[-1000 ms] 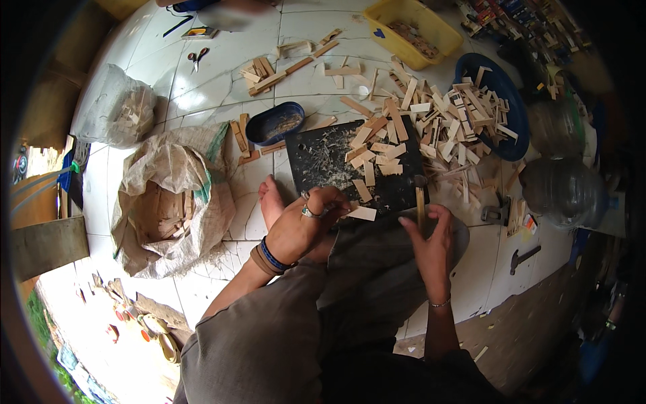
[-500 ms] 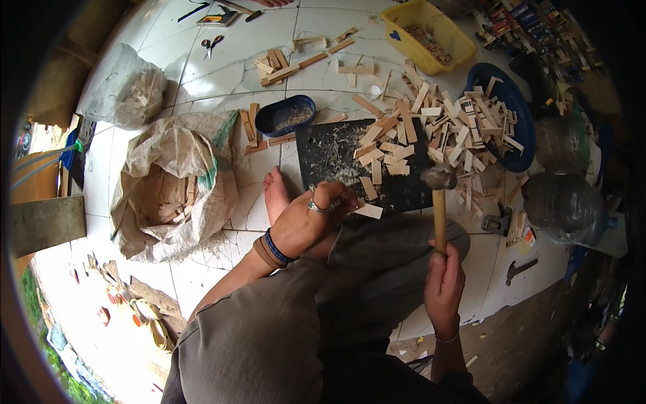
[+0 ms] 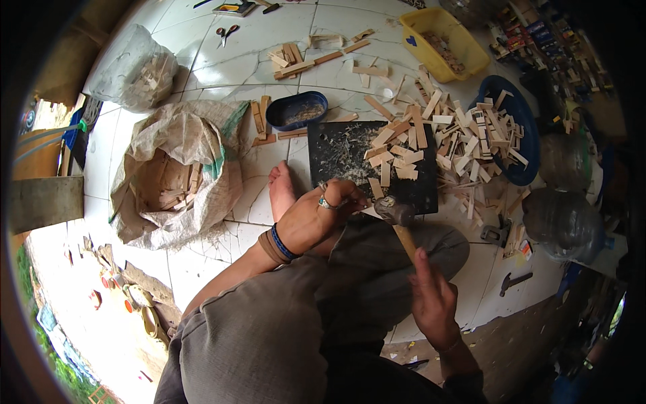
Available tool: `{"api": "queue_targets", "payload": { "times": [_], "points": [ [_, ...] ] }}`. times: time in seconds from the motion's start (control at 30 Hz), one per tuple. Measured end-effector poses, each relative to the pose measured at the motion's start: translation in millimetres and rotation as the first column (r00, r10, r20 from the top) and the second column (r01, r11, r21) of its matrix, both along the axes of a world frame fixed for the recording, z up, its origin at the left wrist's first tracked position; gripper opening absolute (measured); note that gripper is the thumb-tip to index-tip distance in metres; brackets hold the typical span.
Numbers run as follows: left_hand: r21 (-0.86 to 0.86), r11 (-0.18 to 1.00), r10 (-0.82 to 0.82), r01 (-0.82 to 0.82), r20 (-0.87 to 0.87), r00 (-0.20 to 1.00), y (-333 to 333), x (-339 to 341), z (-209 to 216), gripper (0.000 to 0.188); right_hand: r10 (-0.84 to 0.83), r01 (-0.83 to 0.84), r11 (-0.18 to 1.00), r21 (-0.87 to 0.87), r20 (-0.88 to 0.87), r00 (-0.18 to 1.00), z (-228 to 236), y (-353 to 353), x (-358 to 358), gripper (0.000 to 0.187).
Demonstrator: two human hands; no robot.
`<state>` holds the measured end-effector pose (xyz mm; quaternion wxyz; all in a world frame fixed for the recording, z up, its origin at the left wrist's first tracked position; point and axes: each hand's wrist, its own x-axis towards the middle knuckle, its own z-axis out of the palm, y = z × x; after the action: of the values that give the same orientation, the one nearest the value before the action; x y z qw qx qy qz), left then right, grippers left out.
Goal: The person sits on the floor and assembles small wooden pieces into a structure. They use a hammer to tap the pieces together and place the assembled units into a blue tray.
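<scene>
My right hand (image 3: 435, 299) is wrapped round the wooden handle of a hammer (image 3: 405, 242). Its metal head is down at the fingertips of my left hand (image 3: 321, 215). Between the pinched left thumb and fingers is a small flat wooden piece (image 3: 369, 211), mostly covered by the hammer head. Both hands are over the near edge of a black board (image 3: 324, 170) on the floor. Shavings and several wooden pieces (image 3: 385, 172) lie on that board.
A heap of wooden pieces (image 3: 464, 145) spills from a blue basin (image 3: 528, 121) at the right. Behind are a yellow tub (image 3: 417, 50) and a blue oval dish (image 3: 276, 121). An open sack (image 3: 225, 145) stands left. Another hammer (image 3: 516, 283) and a large clear bottle (image 3: 562, 222) are rightward.
The hammer has swung down and left, from upright beside the board to the wooden piece at my left fingers. My left hand keeps its pinch. The whole view has shifted slightly.
</scene>
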<state>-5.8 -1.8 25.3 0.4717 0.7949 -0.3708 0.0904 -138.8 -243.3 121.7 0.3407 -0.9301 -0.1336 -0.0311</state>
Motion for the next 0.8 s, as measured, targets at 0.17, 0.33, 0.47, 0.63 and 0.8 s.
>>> {"api": "queue_targets", "payload": {
  "times": [0.17,0.33,0.47,0.63,0.8],
  "points": [
    [-0.035,0.999,-0.007,0.005,-0.070,0.998,0.8,0.9,0.8,0.043,-0.002,-0.031,0.975,-0.218,-0.150,0.989,-4.4,-3.1,1.4,0.075],
    [-0.112,0.994,-0.034,0.017,-0.151,0.988,-2.2,0.3,3.2,0.039,-0.044,0.045,0.998,-0.034,0.031,0.999,-12.1,-3.5,-0.3,0.076],
    [-0.077,0.997,0.006,-0.015,-0.125,0.992,-2.4,-1.1,6.1,0.038,-0.006,-0.003,0.994,-0.108,-0.084,0.996,-17.1,-5.5,-0.3,0.076],
    [-0.125,0.992,-0.011,-0.013,-0.193,0.981,-3.0,-1.3,7.1,0.036,-0.032,0.031,0.997,-0.069,-0.018,0.999,-21.4,-3.2,-2.3,0.077],
    [-0.112,0.993,0.012,-0.034,-0.191,0.982,-3.0,-2.5,7.7,0.034,0.011,-0.017,0.991,-0.131,-0.045,0.999,-21.9,-6.9,-3.1,0.075]
  ]
}}
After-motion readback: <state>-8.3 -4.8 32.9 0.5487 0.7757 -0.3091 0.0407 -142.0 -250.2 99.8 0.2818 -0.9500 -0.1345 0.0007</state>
